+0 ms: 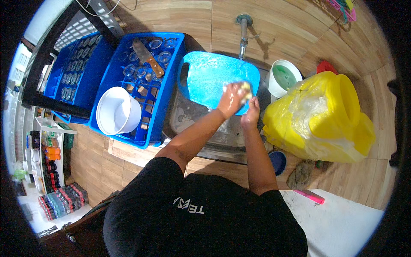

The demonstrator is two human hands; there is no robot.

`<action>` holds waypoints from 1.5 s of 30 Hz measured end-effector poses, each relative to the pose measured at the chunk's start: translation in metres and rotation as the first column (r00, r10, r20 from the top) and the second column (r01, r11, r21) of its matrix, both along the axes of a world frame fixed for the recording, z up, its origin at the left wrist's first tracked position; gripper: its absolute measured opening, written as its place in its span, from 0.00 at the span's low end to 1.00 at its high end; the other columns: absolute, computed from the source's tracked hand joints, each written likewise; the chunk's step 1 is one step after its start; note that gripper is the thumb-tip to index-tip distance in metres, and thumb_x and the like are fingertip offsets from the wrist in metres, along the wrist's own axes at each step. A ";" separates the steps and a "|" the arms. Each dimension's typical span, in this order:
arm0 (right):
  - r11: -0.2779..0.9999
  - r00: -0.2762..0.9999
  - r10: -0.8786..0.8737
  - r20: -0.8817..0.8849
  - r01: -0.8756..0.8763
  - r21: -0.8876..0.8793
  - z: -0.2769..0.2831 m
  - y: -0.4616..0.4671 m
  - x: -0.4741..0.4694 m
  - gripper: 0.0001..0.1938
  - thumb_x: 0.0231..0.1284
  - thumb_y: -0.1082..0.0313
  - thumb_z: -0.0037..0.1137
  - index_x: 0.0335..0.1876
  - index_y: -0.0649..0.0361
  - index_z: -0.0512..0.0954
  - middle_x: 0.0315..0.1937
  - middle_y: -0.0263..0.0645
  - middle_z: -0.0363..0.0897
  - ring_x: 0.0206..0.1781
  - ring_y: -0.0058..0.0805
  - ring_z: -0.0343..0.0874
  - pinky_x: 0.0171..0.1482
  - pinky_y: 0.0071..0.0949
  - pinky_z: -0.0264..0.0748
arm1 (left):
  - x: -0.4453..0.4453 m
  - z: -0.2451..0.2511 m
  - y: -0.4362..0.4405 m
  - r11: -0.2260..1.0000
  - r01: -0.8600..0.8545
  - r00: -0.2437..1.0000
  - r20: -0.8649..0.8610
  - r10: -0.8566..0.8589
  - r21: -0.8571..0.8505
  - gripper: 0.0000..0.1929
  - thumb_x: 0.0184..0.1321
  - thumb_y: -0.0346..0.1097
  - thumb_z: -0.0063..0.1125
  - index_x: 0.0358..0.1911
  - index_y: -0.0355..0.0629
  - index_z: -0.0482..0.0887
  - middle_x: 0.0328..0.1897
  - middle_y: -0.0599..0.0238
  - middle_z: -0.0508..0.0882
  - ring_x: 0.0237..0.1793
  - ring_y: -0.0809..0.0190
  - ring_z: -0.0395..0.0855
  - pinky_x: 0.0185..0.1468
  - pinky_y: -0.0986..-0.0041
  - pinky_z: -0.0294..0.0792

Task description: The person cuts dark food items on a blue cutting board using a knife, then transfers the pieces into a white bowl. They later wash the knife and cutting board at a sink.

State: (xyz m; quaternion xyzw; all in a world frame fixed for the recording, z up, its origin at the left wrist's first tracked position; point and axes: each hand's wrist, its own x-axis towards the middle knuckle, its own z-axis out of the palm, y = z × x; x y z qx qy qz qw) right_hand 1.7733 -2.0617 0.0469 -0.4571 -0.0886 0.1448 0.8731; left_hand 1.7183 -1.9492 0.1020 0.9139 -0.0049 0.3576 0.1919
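Note:
A light-blue plastic cutting board is tilted in the metal sink, its handle slot to the left. White suds or water coat its face. My left hand, wet and slightly blurred, holds a pale yellow sponge against the board's right part. At the lower right edge my right hand grips the board, thumb up, its other fingers partly hidden. The wall faucet hangs just above the board's top edge, and a thin trickle seems to leave its spout.
To the left, a blue crate holds glasses, with a wood-handled knife and a white tub on top. A white bucket of greenish liquid and a plastic-wrapped yellow bundle stand right. A blue lid lies near the sink.

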 end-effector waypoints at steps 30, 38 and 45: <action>0.949 0.999 -0.030 0.043 0.042 -0.314 0.050 0.005 0.001 0.19 0.74 0.58 0.48 0.54 0.69 0.76 0.47 0.36 0.80 0.49 0.23 0.75 0.55 0.29 0.70 | -0.022 -0.006 -0.027 0.948 -0.011 1.000 -0.017 0.006 -0.318 0.31 0.51 0.28 0.54 0.65 0.45 0.70 0.74 0.48 0.61 0.68 0.33 0.61 0.72 0.48 0.54; 0.750 0.983 -0.175 0.052 0.167 -0.640 0.046 0.003 0.021 0.24 0.67 0.62 0.53 0.67 0.61 0.71 0.67 0.54 0.62 0.64 0.47 0.67 0.63 0.44 0.66 | -0.048 0.028 0.016 0.958 0.150 0.945 -0.248 -0.212 -0.245 0.26 0.44 0.20 0.61 0.53 0.43 0.78 0.54 0.51 0.81 0.56 0.41 0.78 0.59 0.57 0.70; 0.496 0.864 0.288 0.413 0.235 -0.836 0.046 -0.017 0.018 0.23 0.66 0.48 0.54 0.55 0.60 0.77 0.61 0.57 0.71 0.64 0.56 0.68 0.66 0.49 0.62 | 0.020 0.036 0.096 0.835 0.317 0.926 -0.044 -0.376 -0.449 0.12 0.50 0.35 0.73 0.36 0.42 0.84 0.34 0.60 0.83 0.38 0.51 0.81 0.45 0.64 0.72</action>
